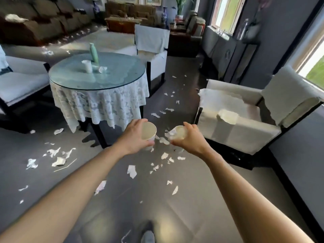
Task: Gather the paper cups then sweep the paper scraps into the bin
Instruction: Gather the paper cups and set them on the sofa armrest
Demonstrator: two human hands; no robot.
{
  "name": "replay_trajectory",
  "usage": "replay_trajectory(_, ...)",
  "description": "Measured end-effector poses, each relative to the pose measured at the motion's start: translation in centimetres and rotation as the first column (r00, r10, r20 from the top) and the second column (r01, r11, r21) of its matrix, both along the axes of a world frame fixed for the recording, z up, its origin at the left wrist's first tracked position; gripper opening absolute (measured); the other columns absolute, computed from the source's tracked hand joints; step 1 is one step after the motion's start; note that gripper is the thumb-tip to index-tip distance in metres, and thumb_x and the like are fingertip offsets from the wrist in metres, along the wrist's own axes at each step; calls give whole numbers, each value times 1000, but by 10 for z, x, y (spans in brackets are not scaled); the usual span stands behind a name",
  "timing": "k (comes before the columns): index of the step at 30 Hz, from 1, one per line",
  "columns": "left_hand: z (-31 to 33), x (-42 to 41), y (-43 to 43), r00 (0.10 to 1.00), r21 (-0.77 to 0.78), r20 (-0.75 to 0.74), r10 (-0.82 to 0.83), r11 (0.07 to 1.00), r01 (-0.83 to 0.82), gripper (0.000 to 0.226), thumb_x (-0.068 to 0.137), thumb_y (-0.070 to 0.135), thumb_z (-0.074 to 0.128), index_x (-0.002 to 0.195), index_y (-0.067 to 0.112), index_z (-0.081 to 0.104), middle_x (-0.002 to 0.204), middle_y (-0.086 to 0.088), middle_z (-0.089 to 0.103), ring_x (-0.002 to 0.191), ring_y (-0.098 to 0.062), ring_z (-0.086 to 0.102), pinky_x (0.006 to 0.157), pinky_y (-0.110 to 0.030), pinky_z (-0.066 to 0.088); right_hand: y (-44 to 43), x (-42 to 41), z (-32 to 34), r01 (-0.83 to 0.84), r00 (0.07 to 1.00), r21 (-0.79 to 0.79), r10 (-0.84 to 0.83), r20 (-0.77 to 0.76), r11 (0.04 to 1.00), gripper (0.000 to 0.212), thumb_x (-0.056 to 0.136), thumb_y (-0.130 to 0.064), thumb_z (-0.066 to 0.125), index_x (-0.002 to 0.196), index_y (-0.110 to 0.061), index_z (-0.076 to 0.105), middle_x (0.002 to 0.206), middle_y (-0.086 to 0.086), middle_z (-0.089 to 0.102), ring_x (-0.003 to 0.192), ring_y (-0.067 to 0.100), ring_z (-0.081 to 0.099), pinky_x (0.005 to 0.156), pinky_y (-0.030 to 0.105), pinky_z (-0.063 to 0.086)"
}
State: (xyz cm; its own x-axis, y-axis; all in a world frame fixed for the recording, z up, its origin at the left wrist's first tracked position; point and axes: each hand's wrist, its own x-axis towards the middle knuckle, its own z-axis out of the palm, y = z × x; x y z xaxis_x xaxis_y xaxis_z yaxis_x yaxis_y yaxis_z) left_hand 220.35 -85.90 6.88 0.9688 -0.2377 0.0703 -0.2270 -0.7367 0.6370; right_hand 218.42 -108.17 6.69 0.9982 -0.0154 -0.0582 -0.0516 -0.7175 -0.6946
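Watching from my remote station, I saw both bare arms stretched forward over the dark floor (192, 199). The left hand (134, 135) gripped the first cup (148, 131), its fingers curled round the wall and the open mouth turned up toward the camera. The right hand (190, 140) gripped the second cup (180, 132), which was tilted with its mouth toward the left. Blur smeared that cup, so I could not tell exactly how the fingers lay on it. The 2 cups were near each other but apart, both held above the floor.

Paper scraps (131, 171) were scattered over the floor beneath and beyond the hands, with more of them off to the left and in a trail running up between the furniture.

A third cup (227, 116) lay tipped on the seat of the white armchair (245, 130) to the right. On the round glass table (122, 76), draped with a lace cloth (98, 106), the table cup (87, 66) stood upright near a pale green vase (93, 54). A crumpled cup (103, 69) lay just beside them. 1 shoe (148, 233) showed at the bottom edge.
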Motion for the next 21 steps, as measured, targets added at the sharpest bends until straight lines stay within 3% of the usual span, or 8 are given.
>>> replay_trajectory(1, 4, 39, 0, 1000, 10, 2, -2, 1000, 2, 86, 74, 32, 81, 144, 14, 34, 142, -8, 36, 131, -24, 35, 102, -26, 27, -1, 36, 4, -5, 1000, -11, 5, -1, 1000, 101, 71, -46, 78, 150, -12, 26, 147, 8, 31, 129, 22, 41, 97, 18, 35)
replay_trajectory(3, 9, 108, -5, 1000, 40, -7, -18, 999, 19, 87, 74, 34, 81, 144, 15, 33, 141, -7, 34, 130, -23, 36, 101, -25, 27, -5, 97, 9, 6, 1000, -22, -7, -14, 1000, 100, 71, -46, 77, 149, -9, 27, 147, 10, 33, 134, 24, 37, 102, 25, 31)
replay_trajectory(5, 11, 175, -15, 999, 32, -3, -40, 999, 40, 87, 73, 34, 81, 144, 18, 35, 139, -4, 33, 128, -23, 38, 99, -24, 27, -13, 158, 14, 21, 1000, -29, -21, -16, 999, 88, 70, -46, 77, 141, -9, 40, 139, 11, 42, 126, 26, 44, 93, 21, 34)
replay_trajectory(7, 8, 240, -25, 998, 34, -12, -59, 998, 59, 85, 73, 34, 81, 143, 21, 35, 136, -2, 32, 125, -21, 39, 97, -23, 28, -23, 222, 8, 44, 998, -43, -46, -36, 998, 60, 68, -47, 77, 112, -13, 55, 117, 10, 51, 100, 24, 52, 74, 15, 38)
replay_trajectory(9, 1, 309, -35, 996, 41, -25, -80, 996, 81, 84, 73, 35, 80, 143, 23, 34, 135, 0, 31, 125, -21, 39, 99, -26, 31, -32, 287, 0, 56, 997, -44, -58, -50, 997, 57, 67, -49, 77, 103, -11, 56, 109, 7, 50, 87, 18, 47, 67, 20, 36)
replay_trajectory(12, -7, 417, -52, 995, 65, -11, -102, 993, 102, 85, 74, 38, 79, 143, 26, 31, 135, 3, 30, 124, -21, 39, 100, -32, 35, -48, 392, -12, 80, 997, -18, -80, -20, 997, 69, 66, -50, 77, 118, -10, 55, 122, 9, 49, 95, 19, 50, 76, 26, 41)
replay_trajectory(15, -4, 523, -75, 993, 67, -3, -116, 991, 116, 91, 74, 39, 79, 147, 23, 27, 139, 1, 29, 128, -21, 37, 101, -33, 34, -67, 493, -8, 116, 993, 10, -116, -30, 993, 95, 67, -51, 76, 144, -12, 37, 139, 6, 38, 118, 22, 48, 86, 23, 38)
replay_trajectory(21, 10, 705, -119, 985, 27, 2, -174, 984, 174, 89, 73, 35, 81, 145, 19, 32, 138, -1, 31, 129, -21, 36, 99, -27, 29, -109, 669, 14, 172, 985, 9, -172, -1, 985, 94, 69, -49, 76, 146, -14, 35, 141, 6, 37, 120, 24, 48, 84, 25, 37)
